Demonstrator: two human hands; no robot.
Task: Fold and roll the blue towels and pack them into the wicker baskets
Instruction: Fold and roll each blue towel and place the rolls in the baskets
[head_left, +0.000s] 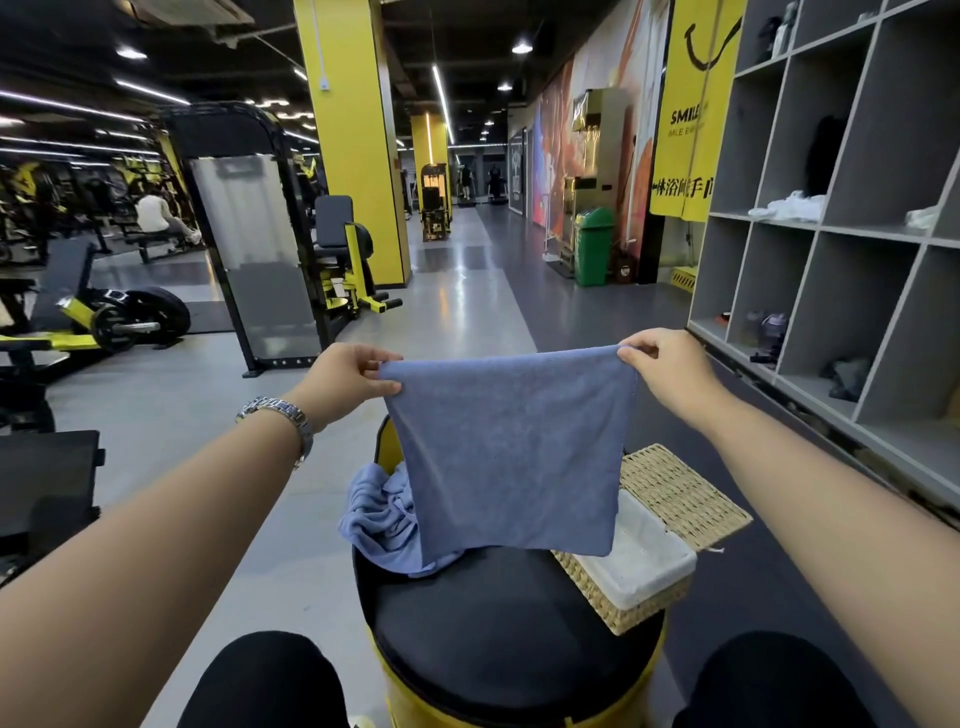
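A blue towel (511, 452) hangs flat in the air in front of me, folded over along its top edge. My left hand (348, 376) pinches its upper left corner and my right hand (662, 366) pinches its upper right corner. Behind its lower left, a crumpled pile of lighter blue towels (382, 514) lies on the far side of a round black stool top (483, 623). A wicker basket (618, 608) with a white liner stands on the stool's right side, its woven lid (680, 493) open behind it. The towel hides part of the basket.
The yellow stool sits between my knees. Grey cubby shelves (841, 228) line the right wall. Gym machines (249, 249) and a weight bench stand on the left, with a person seated far off. A green bin (592, 247) stands down the corridor.
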